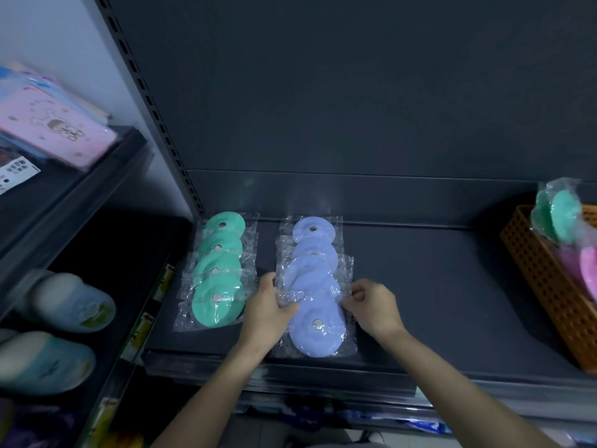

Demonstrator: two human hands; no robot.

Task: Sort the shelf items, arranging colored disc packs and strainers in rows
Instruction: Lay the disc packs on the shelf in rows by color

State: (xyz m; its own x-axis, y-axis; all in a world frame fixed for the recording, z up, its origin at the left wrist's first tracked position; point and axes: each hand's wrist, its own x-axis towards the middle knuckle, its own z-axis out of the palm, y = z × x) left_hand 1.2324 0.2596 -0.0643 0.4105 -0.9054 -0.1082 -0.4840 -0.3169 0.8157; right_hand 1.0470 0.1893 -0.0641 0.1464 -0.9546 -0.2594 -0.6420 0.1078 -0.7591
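Already, two rows are taking shape on the dark shelf (436, 286). The green disc packs (219, 270) are lying in an overlapping line at the left, front to back, and that row is looking finished. Just beside it, the lavender disc packs (315, 263) are forming a second line. The front lavender pack (318, 328) is sitting near the shelf's front edge and is the one being handled.

The left grip (268, 305) is pinching the clear wrapper at this pack's upper left. The right grip (374, 307) is pinching the wrapper at the upper right, fingers curled in on the plastic. Judging by that, the pack is being squared up with its row rather than freshly fetched.

More work is waiting: the orange basket (549, 286) at the far right is holding further packs, green ones (562, 215) and pink ones (584, 263), so at least a pink row is yet to come. No strainers are showing anywhere.

As for writing, nothing is reading clearly. The disc wrappers are showing no print. A white label (19, 173) on the left-hand shelving is carrying dark marks, too blurred to make out.
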